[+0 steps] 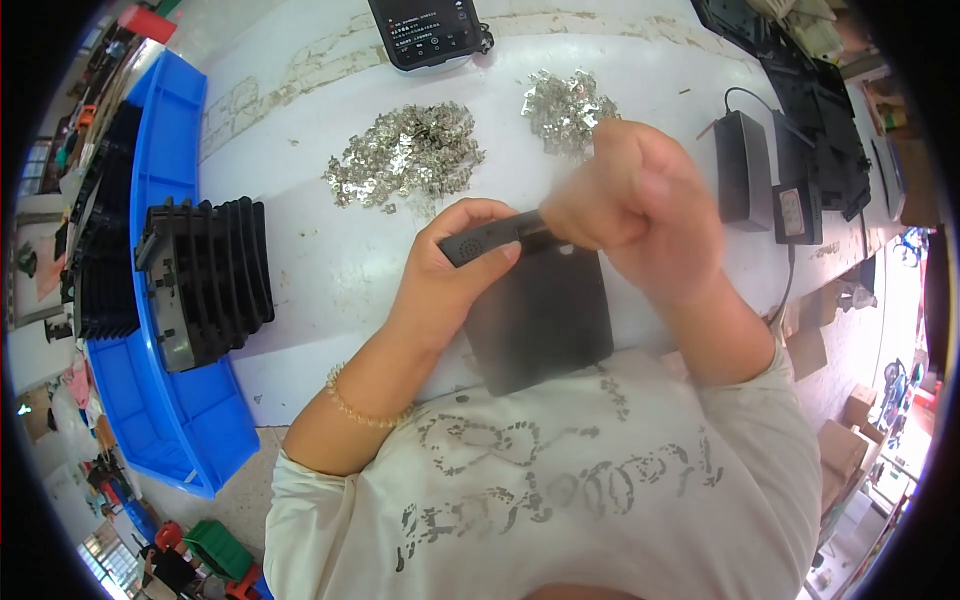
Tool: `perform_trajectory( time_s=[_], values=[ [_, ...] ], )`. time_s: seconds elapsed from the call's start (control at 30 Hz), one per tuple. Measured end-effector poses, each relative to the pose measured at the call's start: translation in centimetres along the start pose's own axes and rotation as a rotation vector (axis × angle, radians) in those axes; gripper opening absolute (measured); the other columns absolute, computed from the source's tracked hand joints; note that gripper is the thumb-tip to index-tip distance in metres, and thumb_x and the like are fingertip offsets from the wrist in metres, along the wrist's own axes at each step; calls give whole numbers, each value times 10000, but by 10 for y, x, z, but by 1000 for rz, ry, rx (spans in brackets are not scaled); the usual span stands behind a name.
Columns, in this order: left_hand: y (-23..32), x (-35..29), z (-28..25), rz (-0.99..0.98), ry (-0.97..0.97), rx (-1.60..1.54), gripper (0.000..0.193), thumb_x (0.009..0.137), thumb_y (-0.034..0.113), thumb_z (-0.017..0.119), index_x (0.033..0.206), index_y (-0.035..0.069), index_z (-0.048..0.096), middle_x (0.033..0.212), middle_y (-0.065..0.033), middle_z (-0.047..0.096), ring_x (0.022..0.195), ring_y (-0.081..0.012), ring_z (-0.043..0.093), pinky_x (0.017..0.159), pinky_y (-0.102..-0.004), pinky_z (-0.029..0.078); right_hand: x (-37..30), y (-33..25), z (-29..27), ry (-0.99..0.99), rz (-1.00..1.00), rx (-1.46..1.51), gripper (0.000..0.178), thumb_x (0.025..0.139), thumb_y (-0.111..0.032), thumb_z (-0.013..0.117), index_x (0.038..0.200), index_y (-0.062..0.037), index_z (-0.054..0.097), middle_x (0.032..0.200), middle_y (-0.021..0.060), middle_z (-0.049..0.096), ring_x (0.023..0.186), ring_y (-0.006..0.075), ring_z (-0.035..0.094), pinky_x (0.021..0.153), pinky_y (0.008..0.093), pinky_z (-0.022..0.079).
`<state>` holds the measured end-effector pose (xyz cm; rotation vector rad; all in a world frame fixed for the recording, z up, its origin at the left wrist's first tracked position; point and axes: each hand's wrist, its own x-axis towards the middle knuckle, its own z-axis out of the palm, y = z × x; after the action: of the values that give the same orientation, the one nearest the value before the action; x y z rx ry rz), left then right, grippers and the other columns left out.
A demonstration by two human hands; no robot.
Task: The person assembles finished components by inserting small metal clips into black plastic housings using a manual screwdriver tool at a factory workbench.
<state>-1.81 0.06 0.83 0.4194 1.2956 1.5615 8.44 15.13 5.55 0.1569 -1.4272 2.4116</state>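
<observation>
My left hand is closed around one edge of a black plastic casing, its thumb along the narrow side with a ring of small holes. The casing is tilted up in front of my body. My right hand is blurred, fingers curled and pinched together at the casing's upper edge; whatever they hold is hidden. Beyond my hands lie a large heap of small silvery metal clips and a smaller heap of clips, the smaller one just past my right hand.
Several black casings stand in a row by a blue plastic bin on the left. A phone is propped at the back. On the right sit a black power adapter with a cable and stacked black plastic parts.
</observation>
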Motion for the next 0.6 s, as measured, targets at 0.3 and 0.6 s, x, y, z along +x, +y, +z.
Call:
perform_trajectory(
  time_s=[0.3, 0.6],
  values=[
    [-1, 0, 0, -22, 1, 2, 224, 811, 44, 643, 1023, 33, 573, 914, -3, 599, 822, -55, 544, 750, -206, 444, -3, 6, 3, -7, -15, 18, 249, 855, -199, 430, 679, -91, 292, 552, -33, 264, 526, 83, 203, 495, 253, 196],
    [0, -3, 4, 1, 9, 36, 219, 806, 24, 638, 1017, 39, 580, 909, -3, 597, 820, -59, 550, 751, -212, 450, -11, 5, -2, 19, -12, 61, 243, 857, -189, 427, 680, -94, 290, 559, -34, 252, 530, 87, 197, 495, 255, 196]
  ],
)
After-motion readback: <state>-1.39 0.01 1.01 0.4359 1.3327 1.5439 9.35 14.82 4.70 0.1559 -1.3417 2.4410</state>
